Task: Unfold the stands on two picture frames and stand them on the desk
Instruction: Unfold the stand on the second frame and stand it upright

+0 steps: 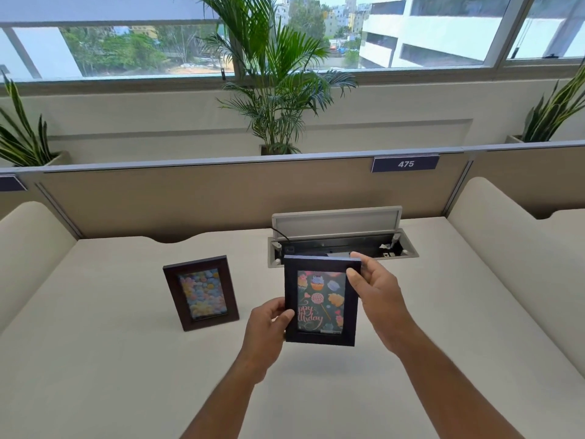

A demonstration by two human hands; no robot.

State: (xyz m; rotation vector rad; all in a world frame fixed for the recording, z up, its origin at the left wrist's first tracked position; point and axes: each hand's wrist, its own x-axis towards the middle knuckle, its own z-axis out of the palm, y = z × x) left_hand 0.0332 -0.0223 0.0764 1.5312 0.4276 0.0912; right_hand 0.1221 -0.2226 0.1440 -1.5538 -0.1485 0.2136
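A dark blue picture frame (321, 301) with a birthday card of cupcakes and a lollipop is upright over the desk (126, 359), picture side toward me. My left hand (267, 327) grips its lower left edge. My right hand (375, 286) grips its upper right corner. Its stand is hidden behind it, and I cannot tell whether its bottom edge touches the desk. A brown picture frame (201, 293) with a pastel picture stands upright on the desk to the left, leaning back slightly.
Behind the blue frame an open cable box (342, 245) is set into the desk, its lid raised. A beige partition (190, 198) with a "475" tag (405, 163) closes the back. Rounded side dividers flank the desk. Potted plants stand by the window beyond.
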